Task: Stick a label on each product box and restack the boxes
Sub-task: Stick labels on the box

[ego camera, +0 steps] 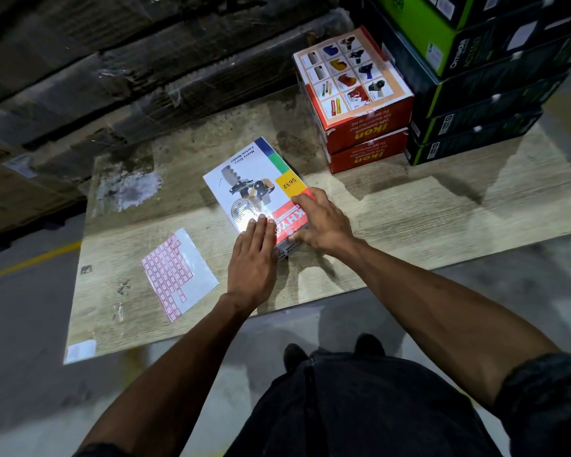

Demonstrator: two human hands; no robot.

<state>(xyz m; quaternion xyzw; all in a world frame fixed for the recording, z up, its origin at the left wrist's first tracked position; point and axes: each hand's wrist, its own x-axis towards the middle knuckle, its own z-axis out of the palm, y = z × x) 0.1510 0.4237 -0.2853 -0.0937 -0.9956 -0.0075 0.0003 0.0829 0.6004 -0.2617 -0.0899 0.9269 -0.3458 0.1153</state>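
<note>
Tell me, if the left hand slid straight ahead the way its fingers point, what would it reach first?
The left hand already lies flat on the white box; it would likely slide along its top, then over bare board.

A worn wooden tabletop [393, 219] carried a white carton-sealer box [248, 179] at its middle and a sheet of red-bordered labels [178, 275] near left. Far right stood two stacked red boxes [360, 127] beside a stack of black-and-green boxes [475, 120].

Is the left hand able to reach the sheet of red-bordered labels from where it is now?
Probably yes. The left hand rests flat on the white product box, and the sheet of red-bordered labels lies just to its left on the wooden table, with nothing between them.
</note>
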